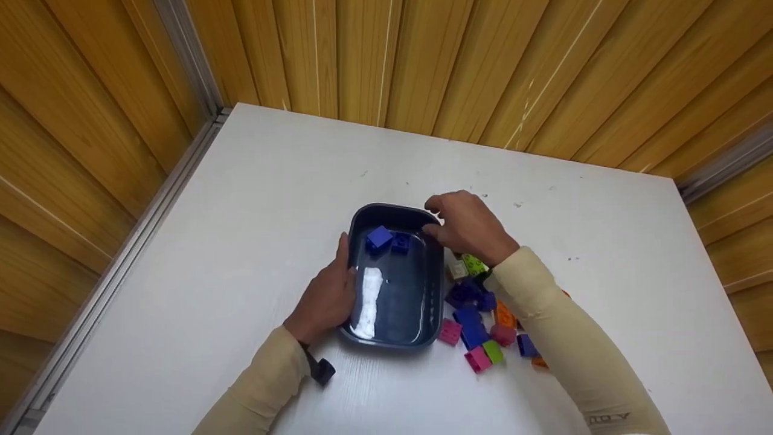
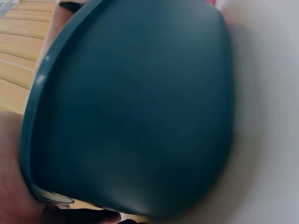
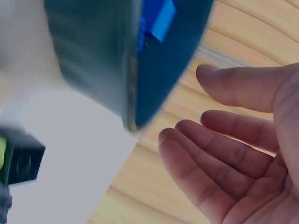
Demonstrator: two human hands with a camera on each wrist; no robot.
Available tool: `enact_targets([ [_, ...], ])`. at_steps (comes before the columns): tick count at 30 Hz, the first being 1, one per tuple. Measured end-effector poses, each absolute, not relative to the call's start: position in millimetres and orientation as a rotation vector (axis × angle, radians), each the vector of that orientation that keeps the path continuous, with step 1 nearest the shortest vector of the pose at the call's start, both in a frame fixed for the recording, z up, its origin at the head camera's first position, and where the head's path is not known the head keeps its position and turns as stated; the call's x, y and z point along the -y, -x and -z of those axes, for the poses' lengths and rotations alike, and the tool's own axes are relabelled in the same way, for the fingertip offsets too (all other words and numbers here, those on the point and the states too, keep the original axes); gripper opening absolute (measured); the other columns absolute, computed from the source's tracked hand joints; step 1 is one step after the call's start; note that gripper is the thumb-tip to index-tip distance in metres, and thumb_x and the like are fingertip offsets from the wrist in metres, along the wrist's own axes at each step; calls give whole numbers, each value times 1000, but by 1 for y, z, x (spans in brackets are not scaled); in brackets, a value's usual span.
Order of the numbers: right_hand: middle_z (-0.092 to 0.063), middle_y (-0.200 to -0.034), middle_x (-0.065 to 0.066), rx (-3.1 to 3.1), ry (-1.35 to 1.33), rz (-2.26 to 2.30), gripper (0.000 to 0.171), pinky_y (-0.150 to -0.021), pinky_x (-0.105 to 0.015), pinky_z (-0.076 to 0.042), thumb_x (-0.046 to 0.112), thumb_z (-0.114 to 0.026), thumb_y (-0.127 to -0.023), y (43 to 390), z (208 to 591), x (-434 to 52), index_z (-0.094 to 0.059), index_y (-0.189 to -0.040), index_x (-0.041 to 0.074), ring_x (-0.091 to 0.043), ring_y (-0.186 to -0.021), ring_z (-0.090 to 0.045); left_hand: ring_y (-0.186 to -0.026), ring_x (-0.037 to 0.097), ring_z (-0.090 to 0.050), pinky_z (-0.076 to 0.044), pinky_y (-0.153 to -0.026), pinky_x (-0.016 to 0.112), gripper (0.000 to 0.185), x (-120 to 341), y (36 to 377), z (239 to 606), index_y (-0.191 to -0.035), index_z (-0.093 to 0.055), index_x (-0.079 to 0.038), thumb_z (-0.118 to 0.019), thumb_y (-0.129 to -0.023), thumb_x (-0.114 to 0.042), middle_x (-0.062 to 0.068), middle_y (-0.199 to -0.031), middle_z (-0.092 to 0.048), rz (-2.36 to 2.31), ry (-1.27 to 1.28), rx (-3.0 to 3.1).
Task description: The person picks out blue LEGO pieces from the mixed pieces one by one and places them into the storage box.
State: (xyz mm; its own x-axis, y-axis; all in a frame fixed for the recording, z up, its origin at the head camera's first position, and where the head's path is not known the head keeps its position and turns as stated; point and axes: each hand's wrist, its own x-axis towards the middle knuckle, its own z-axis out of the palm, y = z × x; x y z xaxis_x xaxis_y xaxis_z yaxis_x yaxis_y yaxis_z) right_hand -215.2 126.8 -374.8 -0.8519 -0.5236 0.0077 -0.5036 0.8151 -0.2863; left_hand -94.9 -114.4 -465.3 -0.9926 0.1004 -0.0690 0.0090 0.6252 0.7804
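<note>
Blue tub [image 1: 403, 289]: L hand [image 1: 325, 297] grips, fingers part hid; R hand [image 1: 467, 225] empty, fingers loose; blocks [image 1: 471, 329] part hid.

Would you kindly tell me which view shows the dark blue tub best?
The head view, since nearly the whole tub shows from above, inside included. The left wrist view shows mostly its outside, cut off at the top; the right wrist view, only part of its wall, rim and inside.
</note>
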Motion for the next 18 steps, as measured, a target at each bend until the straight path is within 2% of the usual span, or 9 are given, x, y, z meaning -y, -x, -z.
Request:
enact_targets([
  [6,-76,-116,-19,-2909,626,389,35,-92,-51,-60,22,-78,-93,203,365,-170,-75,-122,3,-34,-103,-72,-153,36,-41,-34,-124,52,68,114,95,462,-168,-3,-7,-38,-112,-21,21,-166,-37,-1310,-60,-2714],
  [13,-72,-119,-22,-2745,355,288,44,-92,-55,-59,24,-77,-92,186,381,-218,-71,-129,1,-35,-101,-68,-153,34,-39,-34,-125,51,68,114,96,461,-168,-3,-8,-38,-112,-21,21,-167,-36,-1322,-27,-2710],
  [18,-71,-125,-23,-2694,315,273,47,-96,-57,-57,21,-80,-90,176,395,-232,-70,-131,1,-37,-106,-68,-153,35,-40,-34,-124,52,68,113,96,461,-168,-2,-7,-38,-112,-20,21,-167,-35,-1311,-40,-2712],
])
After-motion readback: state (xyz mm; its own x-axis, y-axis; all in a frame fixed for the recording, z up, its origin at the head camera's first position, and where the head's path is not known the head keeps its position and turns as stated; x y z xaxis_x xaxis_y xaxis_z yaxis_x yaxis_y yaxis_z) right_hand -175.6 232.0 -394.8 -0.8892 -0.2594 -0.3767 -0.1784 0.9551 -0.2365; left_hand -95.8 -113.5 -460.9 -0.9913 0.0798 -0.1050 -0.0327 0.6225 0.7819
